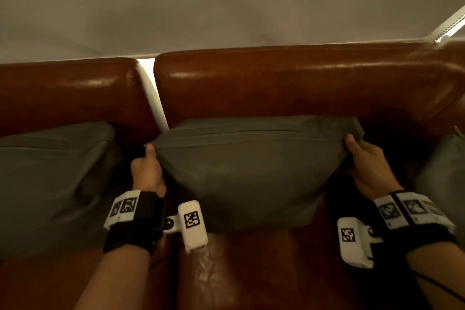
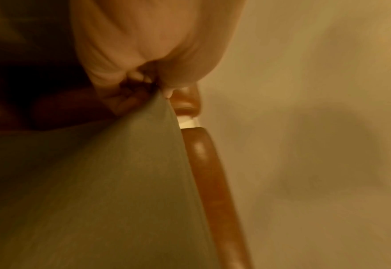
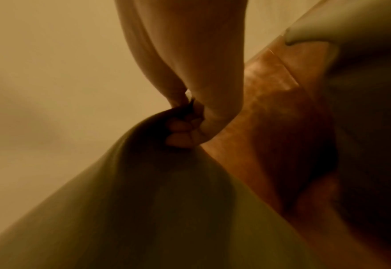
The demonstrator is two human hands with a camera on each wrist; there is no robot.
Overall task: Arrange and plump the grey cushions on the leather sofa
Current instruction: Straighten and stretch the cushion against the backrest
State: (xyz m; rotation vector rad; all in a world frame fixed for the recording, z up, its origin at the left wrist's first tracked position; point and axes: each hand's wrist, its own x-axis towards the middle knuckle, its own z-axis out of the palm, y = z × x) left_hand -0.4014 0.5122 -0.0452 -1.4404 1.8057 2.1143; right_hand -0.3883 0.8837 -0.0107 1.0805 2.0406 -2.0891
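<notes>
A grey cushion stands upright against the brown leather sofa back, its zip seam along the top. My left hand grips its upper left corner, thumb on the front face. My right hand grips the upper right corner the same way. In the left wrist view the curled fingers pinch the grey cushion fabric. The right wrist view shows fingers bunched into the cushion corner.
A second grey cushion leans on the left sofa section. A third grey cushion shows at the right edge. A white gap splits the two backrests. The leather seat lies below, and a pale wall rises behind.
</notes>
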